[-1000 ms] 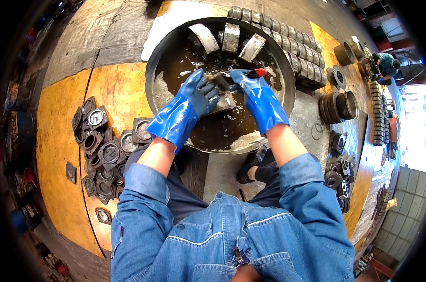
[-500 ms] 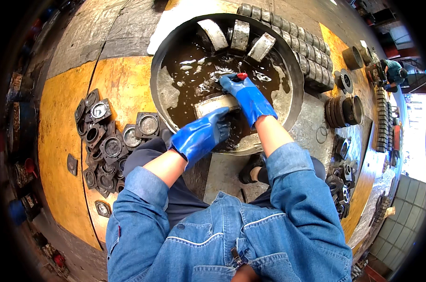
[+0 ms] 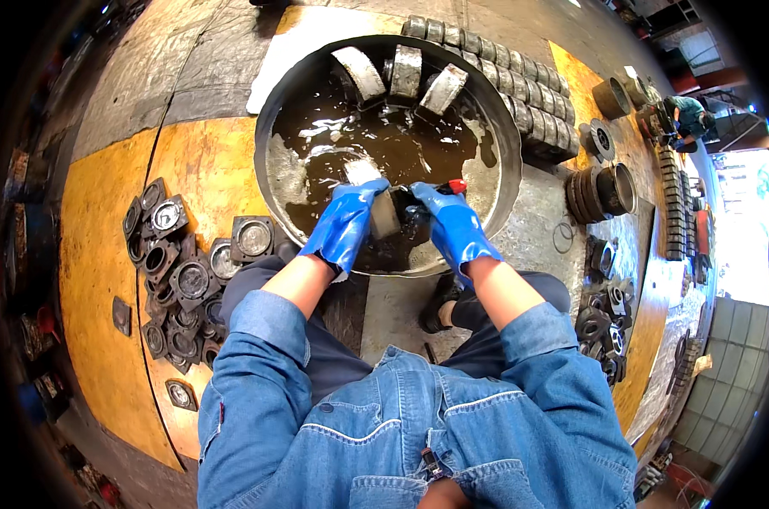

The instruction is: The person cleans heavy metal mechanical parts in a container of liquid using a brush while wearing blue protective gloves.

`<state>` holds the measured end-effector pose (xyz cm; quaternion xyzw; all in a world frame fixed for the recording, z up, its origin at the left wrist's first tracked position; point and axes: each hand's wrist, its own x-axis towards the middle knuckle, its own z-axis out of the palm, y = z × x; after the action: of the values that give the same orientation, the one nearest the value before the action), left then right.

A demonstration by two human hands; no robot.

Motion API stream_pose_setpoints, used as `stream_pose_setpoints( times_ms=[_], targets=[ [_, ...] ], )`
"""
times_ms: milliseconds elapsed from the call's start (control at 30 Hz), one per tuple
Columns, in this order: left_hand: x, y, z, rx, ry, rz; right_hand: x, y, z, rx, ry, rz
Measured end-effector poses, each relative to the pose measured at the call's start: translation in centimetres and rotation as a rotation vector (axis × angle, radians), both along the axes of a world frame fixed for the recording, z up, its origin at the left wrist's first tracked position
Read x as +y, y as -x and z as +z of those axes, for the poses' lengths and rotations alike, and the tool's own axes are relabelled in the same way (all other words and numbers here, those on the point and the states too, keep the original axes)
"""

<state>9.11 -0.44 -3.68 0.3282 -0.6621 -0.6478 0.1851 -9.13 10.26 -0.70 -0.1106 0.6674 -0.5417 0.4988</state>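
Note:
I sit before a large round metal tub of dark brown liquid, wearing blue rubber gloves. My left hand is closed on the left side of a thick metal ring, which stands in the near part of the tub with its pale outer band upward. At the ring's right side is my right hand, its fingers wrapped round a tool with a red end; the working end is hidden. Several similar metal rings lean against the tub's far wall, partly in the liquid.
Square dark metal parts with round openings lie heaped on the left boards. Rows of stacked metal rings stand beyond the tub at right. More cylinders and parts lie on the right. A co-worker bends at the far right.
The metal ring has turned from lying crosswise to pointing away from me. My left hand has moved up and round to its left side; my right hand has come lower, beside it.

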Motion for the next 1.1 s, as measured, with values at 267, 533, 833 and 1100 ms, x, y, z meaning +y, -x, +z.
stream_pose_setpoints(
  times_ms=[267, 533, 833, 1100],
  targets=[
    [-2.1, 1.6, -2.1, -0.268, -0.17, -0.137, -4.4, 6.6, -0.6, -0.022, 0.212, 0.266],
    [-1.9, 2.3, 1.8, -0.615, -0.166, -0.084, -5.7, 7.6, -3.8, 0.258, 0.099, 0.595],
    [-1.9, 2.9, 2.9, -0.775, -0.09, -0.106, -7.8, 4.3, -5.7, 0.546, -0.483, 0.593],
    [0.0, 3.2, 4.0, -0.811, 0.081, -0.066, -7.2, 7.9, -3.8, 0.296, 0.288, 0.507]
  ],
)
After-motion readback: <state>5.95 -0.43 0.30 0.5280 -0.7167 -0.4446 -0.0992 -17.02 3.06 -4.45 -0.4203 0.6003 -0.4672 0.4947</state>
